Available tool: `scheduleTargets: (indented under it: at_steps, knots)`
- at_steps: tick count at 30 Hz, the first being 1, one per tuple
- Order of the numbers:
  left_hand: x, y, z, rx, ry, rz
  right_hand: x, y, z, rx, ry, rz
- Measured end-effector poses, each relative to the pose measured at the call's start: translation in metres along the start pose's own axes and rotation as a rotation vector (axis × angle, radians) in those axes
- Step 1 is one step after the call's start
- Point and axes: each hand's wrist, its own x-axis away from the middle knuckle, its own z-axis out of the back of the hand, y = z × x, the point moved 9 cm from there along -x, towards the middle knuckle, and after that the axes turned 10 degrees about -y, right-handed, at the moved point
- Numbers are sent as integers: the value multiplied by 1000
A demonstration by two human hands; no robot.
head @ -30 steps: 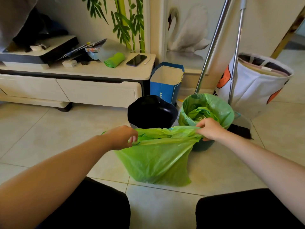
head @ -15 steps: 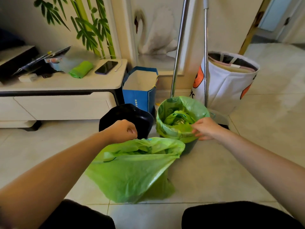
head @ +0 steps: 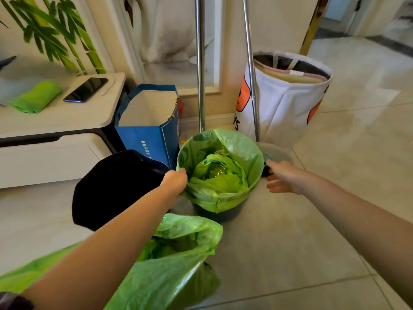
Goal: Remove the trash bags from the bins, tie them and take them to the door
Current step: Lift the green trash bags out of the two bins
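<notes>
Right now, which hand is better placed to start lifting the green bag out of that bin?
The left hand: it is already at the near-left rim of the green bag lining the bin, fingers closed on the plastic. The right hand is open, beside the bin and not touching the bag.

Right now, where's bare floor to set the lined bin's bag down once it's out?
Bare tile lies right of the lined bin, beyond the open right hand, in front of the white hamper. More bare tile far left, before the cabinet. Crowded: behind the bin, poles and blue paper bag; near left, black bin and loose green bag.
</notes>
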Motion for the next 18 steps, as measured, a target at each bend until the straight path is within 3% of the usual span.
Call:
scheduleTargets:
  at_steps: [4, 8, 12, 18]
  knots:
    - [-17, -11, -14, -16, -15, 107, -25, 0, -9, -158, -37, 9]
    - [-17, -24, -40, 316, -167, 218, -36, -1, -15, -252, -55, 37]
    - [-20, -23, -31, 551, -80, 167, -33, -5, -8, -255, -72, 51]
    - [-15, -18, -15, 532, 23, 97, -27, -24, 9, -92, 28, 105]
